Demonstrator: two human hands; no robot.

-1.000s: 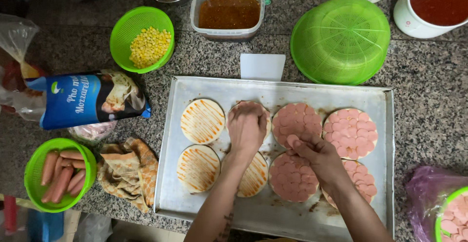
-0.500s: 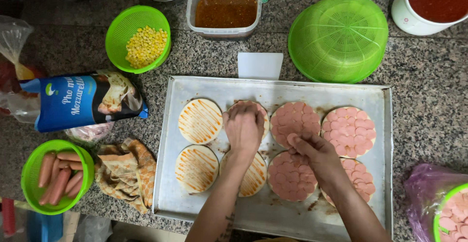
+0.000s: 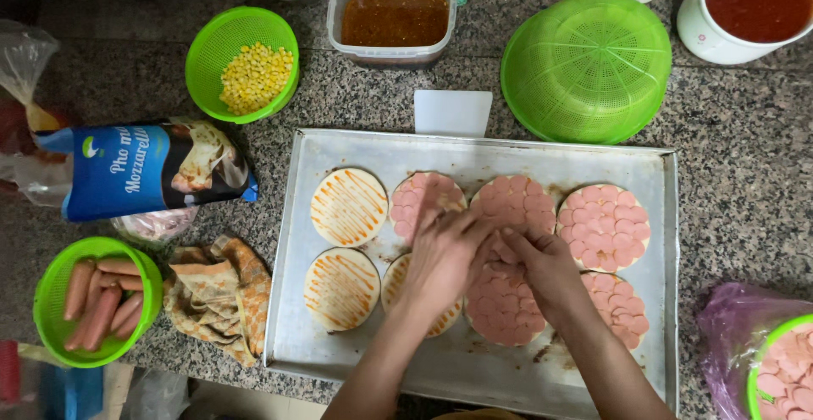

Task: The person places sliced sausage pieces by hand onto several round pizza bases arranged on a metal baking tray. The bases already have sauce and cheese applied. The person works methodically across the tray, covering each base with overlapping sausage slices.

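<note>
A metal baking tray (image 3: 474, 153) holds several round flat bases. Two at the left, a top one (image 3: 349, 207) and a bottom one (image 3: 341, 289), carry only orange sauce stripes. The others, such as the base (image 3: 423, 198) beside the top one and the far-right base (image 3: 603, 227), are covered with pink sausage slices. My left hand (image 3: 440, 259) lies over the partly hidden lower second base (image 3: 396, 283), its fingertips touching my right hand (image 3: 549, 272). My right hand is curled over the lower third base (image 3: 500, 310), with pink slices at its fingers.
Above the tray are a white card (image 3: 452, 113), a green basket of corn (image 3: 246, 64), a tub of brown sauce (image 3: 395, 18), an upturned green colander (image 3: 589, 64) and a pot of red sauce (image 3: 754, 5). A blue cheese bag (image 3: 144, 170), cloth (image 3: 216, 297) and a basket of sausages (image 3: 95, 301) lie left; a basket of slices (image 3: 783, 373) sits right.
My left hand has left the upper second base, now fully covered in slices, and moved down and right to meet my right hand. My right hand has hardly shifted.
</note>
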